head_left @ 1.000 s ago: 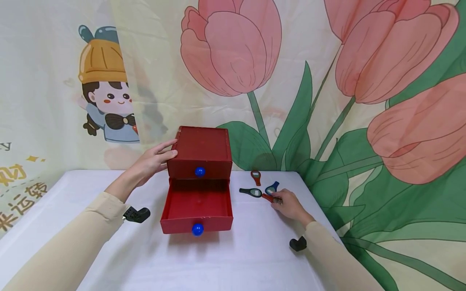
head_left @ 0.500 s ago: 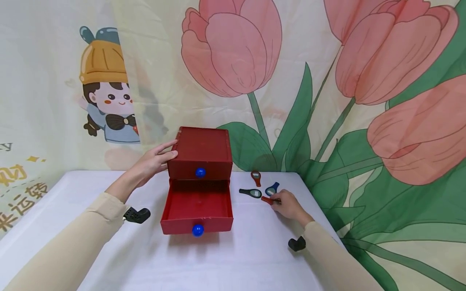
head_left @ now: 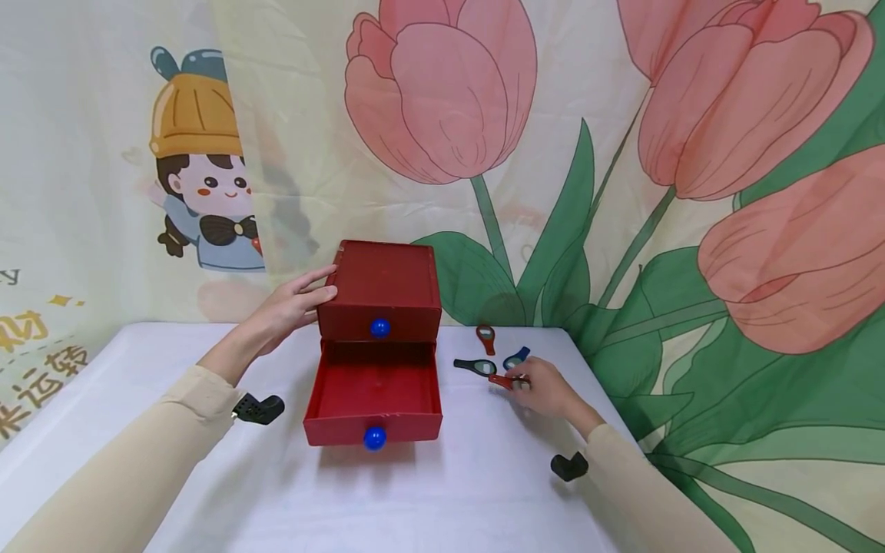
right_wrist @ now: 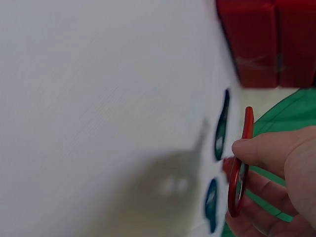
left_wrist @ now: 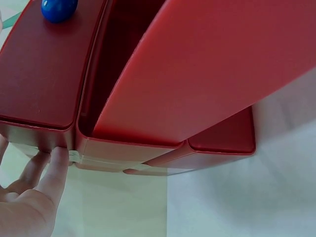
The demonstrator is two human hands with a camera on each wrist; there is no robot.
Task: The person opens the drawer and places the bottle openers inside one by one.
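A dark red two-drawer box (head_left: 387, 273) stands on the table, its lower drawer (head_left: 376, 388) pulled out and its upper drawer shut, each with a blue knob. My left hand (head_left: 293, 306) rests on the box's left side, fingers extended; the left wrist view shows the fingertips (left_wrist: 60, 155) touching that side. Right of the box, my right hand (head_left: 549, 388) pinches a red magnifying glass (right_wrist: 248, 123) between thumb and fingers, raised off the cloth. Close by lie a dark green magnifying glass (head_left: 475, 367), a blue one partly behind the held one, and another red one farther back.
A white cloth (head_left: 484, 484) covers the table. Behind it hangs a curtain (head_left: 297, 115) printed with tulips and a cartoon figure. The table's right edge runs just beyond my right hand. A black wrist device (head_left: 259, 408) sticks out from the left sleeve.
My right hand has lifted the red magnifying glass slightly and shifted it a little left, so it now overlaps the blue one more. The left hand and the box have stayed put.
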